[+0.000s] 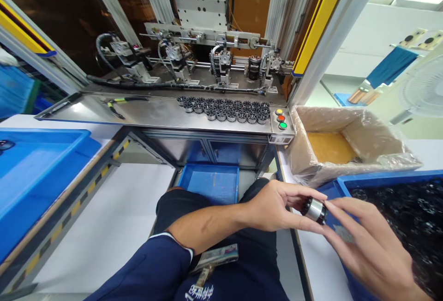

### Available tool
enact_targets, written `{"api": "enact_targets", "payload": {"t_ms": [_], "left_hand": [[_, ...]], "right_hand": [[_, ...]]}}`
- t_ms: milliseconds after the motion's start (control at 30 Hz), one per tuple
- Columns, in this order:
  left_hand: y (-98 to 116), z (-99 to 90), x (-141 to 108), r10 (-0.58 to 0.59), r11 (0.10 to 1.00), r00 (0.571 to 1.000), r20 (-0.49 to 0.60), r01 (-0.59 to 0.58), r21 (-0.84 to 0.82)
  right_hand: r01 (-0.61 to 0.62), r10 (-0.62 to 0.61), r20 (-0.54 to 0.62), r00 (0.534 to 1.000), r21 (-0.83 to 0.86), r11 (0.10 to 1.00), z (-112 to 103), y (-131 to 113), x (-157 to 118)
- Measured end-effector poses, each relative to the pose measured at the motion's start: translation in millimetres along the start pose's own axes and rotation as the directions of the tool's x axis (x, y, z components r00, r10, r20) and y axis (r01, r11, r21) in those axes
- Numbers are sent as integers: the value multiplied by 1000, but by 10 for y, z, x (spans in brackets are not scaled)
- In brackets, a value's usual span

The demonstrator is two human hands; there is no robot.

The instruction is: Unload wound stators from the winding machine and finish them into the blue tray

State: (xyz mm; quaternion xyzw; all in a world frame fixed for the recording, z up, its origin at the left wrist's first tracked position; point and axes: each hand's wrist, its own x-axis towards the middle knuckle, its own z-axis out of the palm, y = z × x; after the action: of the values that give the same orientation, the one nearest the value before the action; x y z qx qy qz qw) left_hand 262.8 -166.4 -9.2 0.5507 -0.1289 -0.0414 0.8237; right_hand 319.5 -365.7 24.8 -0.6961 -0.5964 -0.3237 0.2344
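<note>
Over the right-hand table, both my hands hold a motor stator (314, 210), a short steel cylinder with black toothed plastic ends. My left hand (275, 206) reaches across from the left and closes its thumb and fingers around the stator's near end. From the other side, my right hand (368, 234) pinches the far end with its fingertips. Part of the stator is hidden by the fingers. Below and to the right of my hands lies a blue bin (391, 176) full of small black plastic parts (408, 227).
Ahead stands a machine with several fixtures (223, 63). Rows of black-and-metal stators (228, 109) line its steel ledge (152, 114), beside pliers (117, 107) and coloured buttons (281, 118). A plastic-lined carton (304, 148) stands right, a blue tray (44, 162) left, another blue tray (211, 183) below.
</note>
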Motion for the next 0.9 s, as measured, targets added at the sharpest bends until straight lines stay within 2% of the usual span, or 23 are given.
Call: {"api": "enact_targets", "payload": {"t_ms": [133, 333, 433, 500, 567, 700, 767, 900], "left_hand": [[-8, -6, -8, 5, 1000, 999, 35, -5, -15], [-30, 15, -25, -29, 999, 997, 71, 31, -16], [-75, 17, -47, -5, 1000, 995, 96, 5, -2], [-81, 11, -79, 24, 999, 993, 115, -28, 31], [-39, 4, -122, 61, 993, 987, 146, -75, 92], [150, 11, -185, 64, 919, 972, 226, -145, 365], [208, 33, -186, 60, 864, 970, 235, -169, 474], [171, 56, -178, 111, 829, 972, 207, -206, 520]], "right_hand": [[43, -42, 13, 999, -40, 998, 0, 27, -21], [146, -145, 20, 989, -231, 962, 8, 14, -26], [162, -165, 14, 986, -279, 947, 16, 4, -35], [115, -114, 16, 993, -229, 967, 34, 23, -43], [-17, 18, 12, 1000, -90, 996, 61, 63, -57], [-316, 316, 30, 948, 188, 930, 116, 134, -88], [-360, 360, 47, 932, 237, 902, 133, 129, -84], [-346, 345, 49, 937, 233, 909, 153, 82, -65]]}}
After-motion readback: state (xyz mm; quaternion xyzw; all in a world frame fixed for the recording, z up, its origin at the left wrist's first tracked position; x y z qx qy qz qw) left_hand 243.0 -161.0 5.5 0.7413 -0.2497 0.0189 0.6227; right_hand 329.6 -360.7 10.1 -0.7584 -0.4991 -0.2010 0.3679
